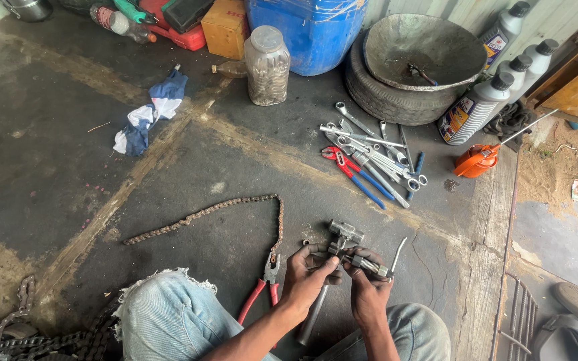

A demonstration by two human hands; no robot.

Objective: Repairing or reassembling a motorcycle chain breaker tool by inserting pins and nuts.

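Now both hands closed on chain tool point(362, 262): left hand point(308, 275) pinching, right hand point(369, 284) gripping; hammer point(338, 244) beneath.

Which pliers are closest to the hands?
The red-handled pliers beside the left hand, lying at the chain's end. The red-and-blue pair lies farther away, among the wrenches.

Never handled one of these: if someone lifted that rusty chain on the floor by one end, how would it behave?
The chain would probably hang limp, since it already lies in a loose curve. Its metal links suggest it is heavy for its size. Its rusty, grimy look suggests a dirty grip.
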